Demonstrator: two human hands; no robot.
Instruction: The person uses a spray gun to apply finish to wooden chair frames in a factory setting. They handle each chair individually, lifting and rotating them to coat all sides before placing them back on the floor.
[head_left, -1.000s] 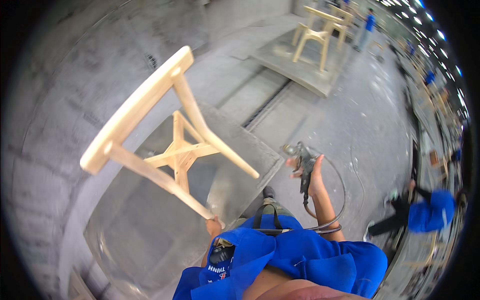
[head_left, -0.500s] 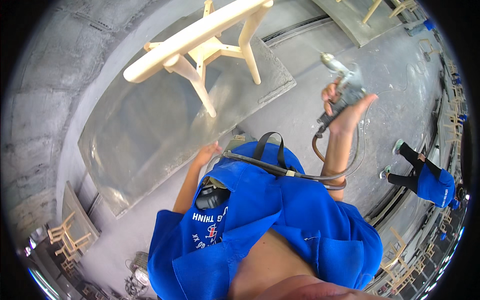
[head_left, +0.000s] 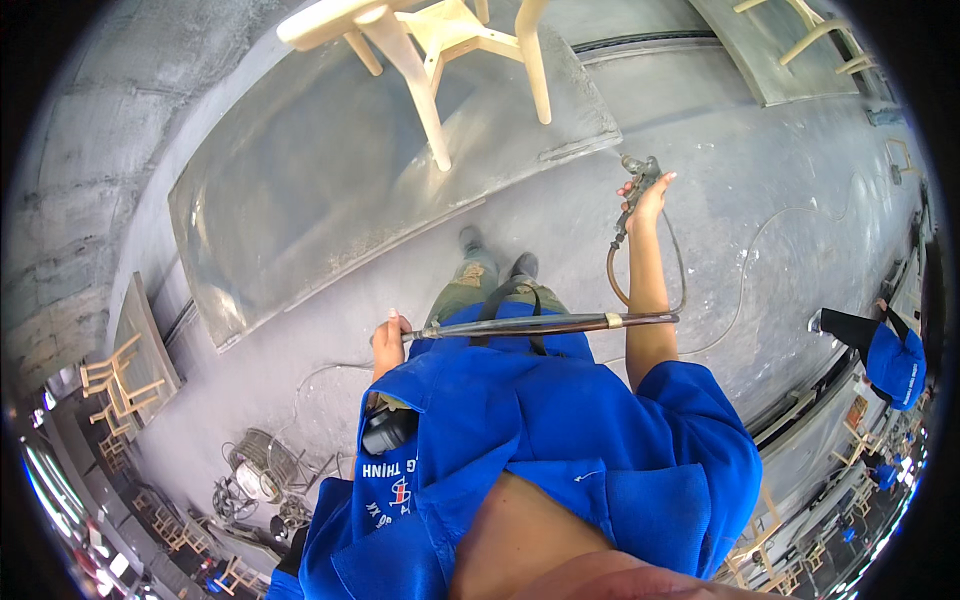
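My right hand [head_left: 650, 203] is wrapped around the spray gun [head_left: 640, 178]. My fingers peek out on one side and my thumb on the other. My palm hides part of the handle, so I can't tell if a finger is on the trigger. The gun is out in front of me on my right, over the floor [head_left: 690, 150], near one corner of the big slab [head_left: 300, 220]. Its nose points up and a bit left.

My left hand [head_left: 388, 342] is down by my left side, with its fingers bent around one end of the hose [head_left: 560, 324]. The fingers cover that end, so it is hard to see where it stops. The hose goes straight across my blue shirt [head_left: 520, 410] to my right arm, and there is pale tape on it.

My boots [head_left: 525, 265] are between the slab and me. On the slab stands a wood chair [head_left: 455, 38], but the top edge of the picture cuts it off. More chair legs [head_left: 810, 42] show at the top right, cut off too.

Low on my left is a round fan [head_left: 262, 465], blurry and partly in a tangle. Far right, a person [head_left: 895, 365] in blue bends in the dark rim.
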